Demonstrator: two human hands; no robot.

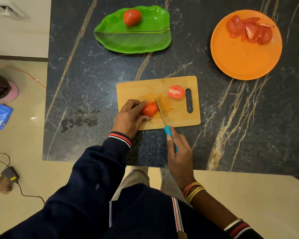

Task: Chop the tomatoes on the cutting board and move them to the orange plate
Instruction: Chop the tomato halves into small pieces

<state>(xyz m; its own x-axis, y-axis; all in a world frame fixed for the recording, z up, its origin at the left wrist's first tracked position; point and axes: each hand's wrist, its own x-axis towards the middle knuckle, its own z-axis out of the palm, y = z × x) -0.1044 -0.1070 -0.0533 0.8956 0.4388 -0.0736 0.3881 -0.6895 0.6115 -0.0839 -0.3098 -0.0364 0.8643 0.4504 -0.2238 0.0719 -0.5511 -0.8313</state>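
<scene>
L hand [129, 116] on tomato half [150, 109], its left edge out of view

Steadies a tomato half [150, 109] on the near left of the wooden cutting board [177, 117] with the left hand [130, 116] curled over it. Grips the teal handle of a knife [160, 113] in the right hand [179, 152], blade laid against the half's right side. Farther right on the board, beside the handle slot: a second half [176, 91], cut face up. Far right on the dark marble countertop [86, 83]: orange plate [245, 61] with tomato slices [250, 30]. Far left: green leaf-shaped plate [133, 40] bearing one whole tomato [132, 17].
</scene>
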